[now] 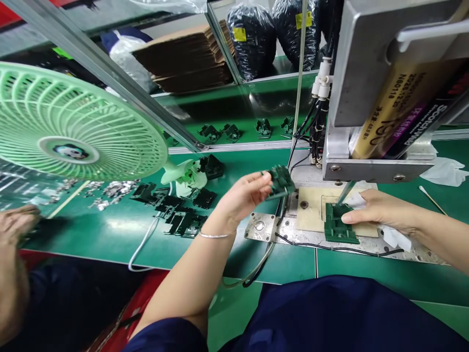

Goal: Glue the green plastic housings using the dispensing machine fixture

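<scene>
My left hand (252, 193) pinches a dark green plastic part (281, 182) by its left edge and holds it up above the bench, left of the glue dispenser (379, 168). Closed on another green plastic part (339, 226), my right hand (381, 211) has its thumb on the part's top face. This second part lies over a cream fixture plate (309, 212), just under the dispenser's needle (345, 192). The needle's tip is at or very near the part; I cannot tell whether they touch. White tissue (397, 238) shows around my right hand.
A green fan (73, 127) stands at the left, with dark plastic parts (183, 220) and small metal pieces (115, 190) near it. A co-worker's hand (18, 222) is at the far left. Cables (264, 264) cross the bench. A cotton swab (432, 199) lies at right.
</scene>
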Demonstrator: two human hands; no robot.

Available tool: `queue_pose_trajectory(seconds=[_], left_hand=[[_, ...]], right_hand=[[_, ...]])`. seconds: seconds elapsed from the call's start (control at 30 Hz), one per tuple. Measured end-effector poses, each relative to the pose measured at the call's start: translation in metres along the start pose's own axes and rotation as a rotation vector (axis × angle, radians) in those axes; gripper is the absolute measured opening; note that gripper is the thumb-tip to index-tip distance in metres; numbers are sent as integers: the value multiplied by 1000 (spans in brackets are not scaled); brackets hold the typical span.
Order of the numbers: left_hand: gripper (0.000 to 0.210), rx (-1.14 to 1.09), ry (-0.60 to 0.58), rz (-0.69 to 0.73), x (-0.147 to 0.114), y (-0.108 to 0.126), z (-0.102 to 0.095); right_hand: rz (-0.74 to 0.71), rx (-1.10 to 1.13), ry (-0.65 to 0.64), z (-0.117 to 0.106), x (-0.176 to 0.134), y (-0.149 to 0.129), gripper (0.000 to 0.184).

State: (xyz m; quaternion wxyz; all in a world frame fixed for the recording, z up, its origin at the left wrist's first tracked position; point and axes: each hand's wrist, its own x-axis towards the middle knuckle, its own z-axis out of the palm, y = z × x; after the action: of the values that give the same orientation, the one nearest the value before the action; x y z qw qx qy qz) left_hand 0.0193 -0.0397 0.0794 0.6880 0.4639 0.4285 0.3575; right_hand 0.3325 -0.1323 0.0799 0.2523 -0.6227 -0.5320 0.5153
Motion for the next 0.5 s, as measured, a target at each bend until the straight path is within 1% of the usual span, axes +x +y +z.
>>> queue_pose_trajectory(seconds=[0.07, 0.1, 0.13, 0.2, 0.27, 0.33, 0.4, 0.5], left_hand=[[47, -13, -136, -204, -20, 0, 21], [48, -7, -189, -296, -28, -2, 32], [49, 7, -232, -374, -35, -3, 43], [53, 54, -284, -487, -44, -7, 62], [64, 109, -287, -536, -45, -9, 79], [77, 148, -264, -528, -40, -11, 91], [81, 160, -251, -469, -32, -12, 100], [71, 188, -303, -296, -21, -17, 105]], right_hand=[[134, 152, -252, 2, -5, 2, 49], [194, 202, -347, 3, -9, 4, 53], [236, 233, -394, 5, -14, 5, 55], [259, 265, -407, 6, -29, 7, 52], [193, 266, -359, 6, -49, 10, 43], [113, 209, -268, 5, -72, 16, 38], [109, 60, -147, 3, -97, 28, 40], [163, -177, 78, 5, -128, 51, 47]])
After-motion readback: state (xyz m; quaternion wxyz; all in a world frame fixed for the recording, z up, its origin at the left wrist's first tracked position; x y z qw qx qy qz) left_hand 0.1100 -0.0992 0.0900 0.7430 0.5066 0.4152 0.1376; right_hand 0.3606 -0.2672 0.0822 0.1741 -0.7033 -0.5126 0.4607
